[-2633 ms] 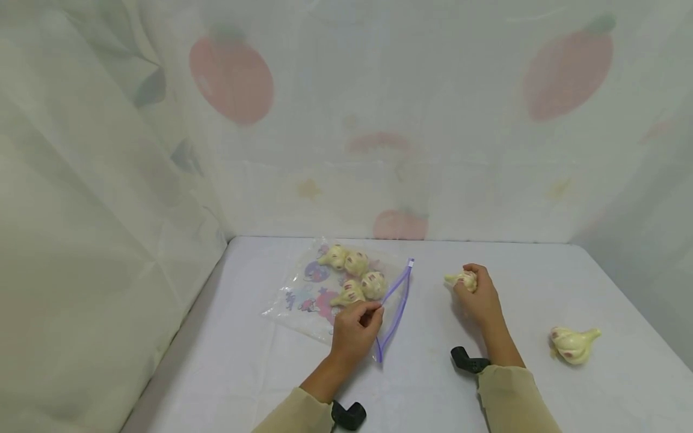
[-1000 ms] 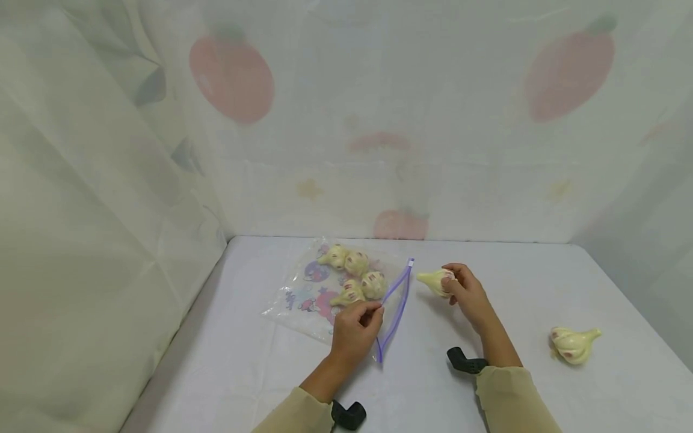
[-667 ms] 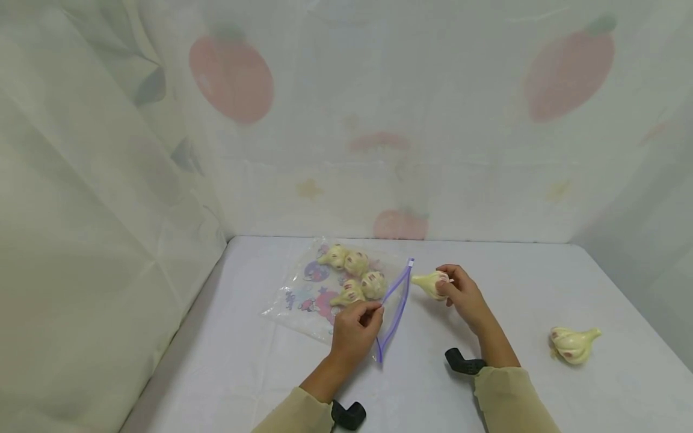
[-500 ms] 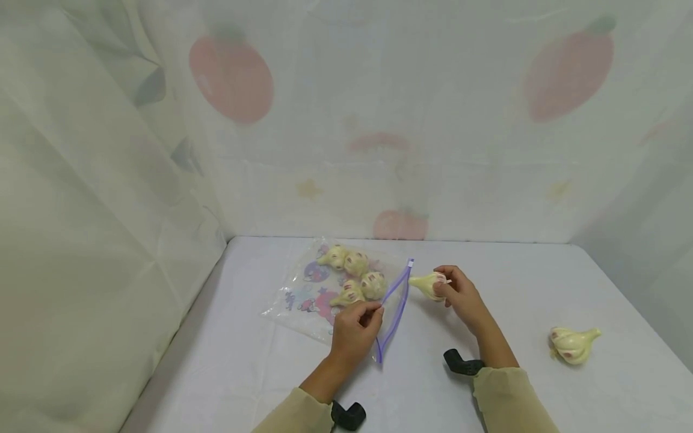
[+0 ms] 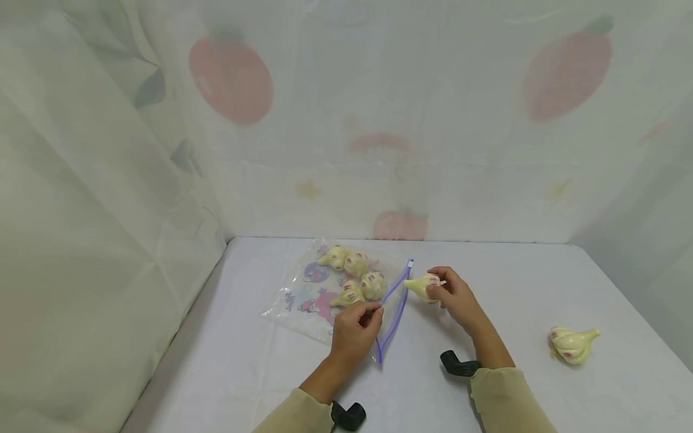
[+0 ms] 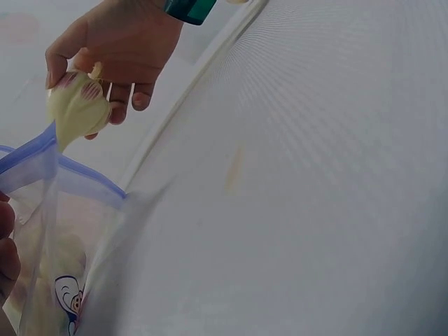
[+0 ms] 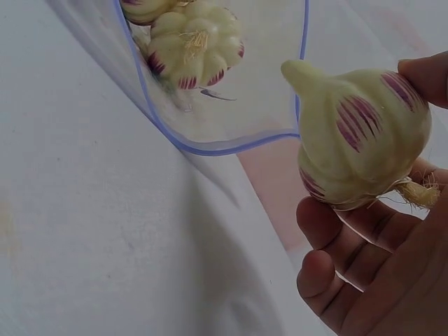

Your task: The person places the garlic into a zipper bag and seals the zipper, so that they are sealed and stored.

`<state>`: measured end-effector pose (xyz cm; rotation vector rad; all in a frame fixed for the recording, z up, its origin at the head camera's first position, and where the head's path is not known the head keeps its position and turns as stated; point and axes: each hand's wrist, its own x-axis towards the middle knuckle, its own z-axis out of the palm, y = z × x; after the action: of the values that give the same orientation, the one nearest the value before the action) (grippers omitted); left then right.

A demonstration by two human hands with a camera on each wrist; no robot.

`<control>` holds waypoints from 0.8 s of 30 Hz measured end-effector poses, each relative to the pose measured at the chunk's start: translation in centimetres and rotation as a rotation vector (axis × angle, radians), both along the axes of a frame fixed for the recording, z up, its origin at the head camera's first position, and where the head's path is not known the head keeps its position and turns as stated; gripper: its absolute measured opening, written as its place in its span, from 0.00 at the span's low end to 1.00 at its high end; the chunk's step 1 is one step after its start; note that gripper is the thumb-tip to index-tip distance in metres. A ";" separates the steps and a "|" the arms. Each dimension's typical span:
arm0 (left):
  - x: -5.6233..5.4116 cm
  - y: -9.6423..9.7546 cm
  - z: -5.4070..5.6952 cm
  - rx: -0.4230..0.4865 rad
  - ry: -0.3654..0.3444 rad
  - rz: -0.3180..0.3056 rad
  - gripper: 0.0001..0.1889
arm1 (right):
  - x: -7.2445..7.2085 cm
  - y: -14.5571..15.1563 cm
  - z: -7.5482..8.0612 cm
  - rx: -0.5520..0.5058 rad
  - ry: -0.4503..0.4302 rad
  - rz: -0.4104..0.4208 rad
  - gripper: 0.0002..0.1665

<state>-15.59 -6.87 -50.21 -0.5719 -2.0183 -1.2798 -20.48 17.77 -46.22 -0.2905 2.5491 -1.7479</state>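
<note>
We count four garlic bulbs (image 5: 356,264) inside open zip bag (image 5: 289,308): done, in our judgement. Two left: fifth bulb (image 5: 420,288) pinched in right grip (image 5: 458,302), neck at bag's purple rim (image 5: 399,314); sixth bulb (image 5: 572,346) lying on desk (image 5: 417,391), far right. Left grip (image 5: 354,331) pinches same rim.

I can read no words, brands or numbers on my feeds. The transparent plastic bag with a purple zip rim (image 5: 399,314) carries small purple-blue printed marks (image 5: 290,299) toward its left side, too small for me to tell whether they are letters; its dark-outlined cartoon print (image 6: 68,297) gives me nothing legible.
</note>
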 end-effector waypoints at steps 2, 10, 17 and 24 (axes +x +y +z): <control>-0.1 0.0 0.0 0.001 0.013 0.000 0.03 | 0.0 -0.1 -0.1 -0.002 0.004 0.007 0.25; -0.2 0.0 -0.2 0.010 0.052 -0.004 0.03 | -0.2 -0.6 -0.4 0.032 -0.013 0.015 0.27; -0.2 0.0 -0.2 0.010 0.030 -0.001 0.03 | 0.0 -2.0 -0.7 0.077 -0.039 0.049 0.31; -0.2 0.0 -0.1 0.005 0.047 -0.011 0.02 | 0.4 -3.9 -1.2 0.138 -0.026 0.022 0.36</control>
<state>-15.83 -6.83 -50.31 -0.6057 -1.9751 -1.2660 -20.06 13.89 -47.43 -0.2870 2.6215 -1.5486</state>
